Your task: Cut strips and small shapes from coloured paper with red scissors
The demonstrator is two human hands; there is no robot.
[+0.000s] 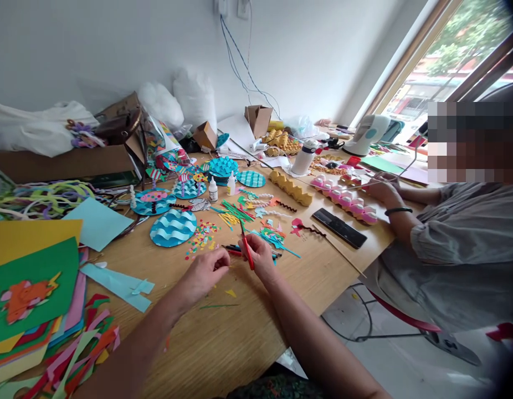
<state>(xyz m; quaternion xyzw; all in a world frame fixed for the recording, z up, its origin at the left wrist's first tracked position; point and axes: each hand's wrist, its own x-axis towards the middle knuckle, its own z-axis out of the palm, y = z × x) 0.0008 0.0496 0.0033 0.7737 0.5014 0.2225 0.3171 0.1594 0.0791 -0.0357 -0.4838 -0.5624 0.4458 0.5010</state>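
Note:
Near the middle of the wooden table (306, 277), my right hand (258, 255) is closed on red-handled scissors (247, 252), whose blades point away from me. Just left of it is my left hand (209, 269), its thumb and fingers pinched together; what it holds, if anything, is too small to make out. Pens (231, 250) lie just beyond both hands. Farther off are a blue disc with wavy strips (173, 227), small coloured dots (201, 238) and green paper strips (236, 211). A thin green strip (219, 306) rests on the wood nearer me.
Coloured paper sheets (36, 271) and curled scraps (80, 354) cover the left side. Two small glue bottles (214, 190) stand behind the discs. A black phone (339, 228) and a thin stick (343, 254) lie right. A person (464, 238) sits at the right, handling thin strands.

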